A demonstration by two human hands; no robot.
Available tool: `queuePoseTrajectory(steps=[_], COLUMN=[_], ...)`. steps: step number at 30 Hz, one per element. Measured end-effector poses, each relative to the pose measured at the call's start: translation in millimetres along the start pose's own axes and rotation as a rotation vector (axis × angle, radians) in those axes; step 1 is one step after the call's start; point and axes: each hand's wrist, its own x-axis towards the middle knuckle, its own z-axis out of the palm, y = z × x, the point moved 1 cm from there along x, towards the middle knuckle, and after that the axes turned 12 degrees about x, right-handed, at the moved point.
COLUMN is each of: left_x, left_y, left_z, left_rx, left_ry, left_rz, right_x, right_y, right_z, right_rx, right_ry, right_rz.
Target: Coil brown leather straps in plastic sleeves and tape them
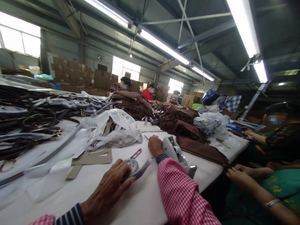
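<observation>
My left hand [109,187] reaches over the white table, its thumb and fingers round a coiled strap in clear wrapping [133,165]. Further forward, my right hand [155,146] rests on the table with bent fingers, beside a grey-white tape dispenser [177,153]; whatever its fingertips hold is too small to tell. A pink-handled tool [136,153] lies between the two hands. Left of it are flat khaki pieces [96,157] and a clear plastic bag [117,128] with pieces inside.
Dark straps [35,115] are heaped at the left. Brown fringed bags [182,125] are piled beyond my hands, with one brown pouch [201,150] at the right edge. A person in green [278,184] sits close at the right; others work across the table. Cartons stand behind.
</observation>
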Motion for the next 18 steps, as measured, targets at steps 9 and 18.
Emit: queuePoseTrajectory(steps=[9,18], left_x=[24.6,31.0], left_y=[3.6,48.1], left_z=[-36.2,-43.3], left_rx=[-0.784,-0.934], left_ry=[0.135,0.132], left_rz=[-0.593,-0.504], right_x=[-83.3,-162.5], right_y=[-9.4,1.4], right_z=[-39.8,-51.2], right_rx=[0.326,0.482], right_ry=[0.142,0.159], right_rz=[-0.056,-0.227])
